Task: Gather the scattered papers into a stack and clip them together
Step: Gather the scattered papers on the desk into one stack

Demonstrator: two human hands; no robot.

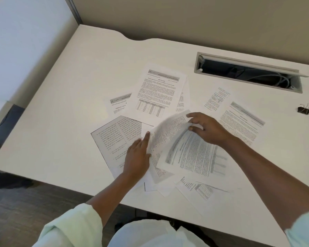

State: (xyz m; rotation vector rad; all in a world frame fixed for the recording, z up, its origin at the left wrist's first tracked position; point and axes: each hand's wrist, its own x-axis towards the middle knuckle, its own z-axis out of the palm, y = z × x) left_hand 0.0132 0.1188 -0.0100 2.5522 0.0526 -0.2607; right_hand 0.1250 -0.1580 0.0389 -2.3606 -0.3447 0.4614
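Several printed papers lie scattered across the white desk [61, 107]. My right hand [206, 128] pinches the top edge of a blurred, curling printed sheet [191, 152] in the middle. My left hand [138, 155] lies flat, fingers together, on a dark-bordered sheet [112, 138] and the edge of the papers beside it. A page with a table [157, 93] lies further back, overlapping a page [118, 103] on the left. A small page [217, 98] and a larger page [243, 122] lie to the right. Another sheet [202, 191] lies near the front edge. A black binder clip [304, 109] sits at the far right.
An open cable tray [248, 73] with wires is recessed into the desk at the back right. Beige partition walls stand behind and a pale panel to the left. The desk's front edge runs diagonally below my arms, with dark floor beyond.
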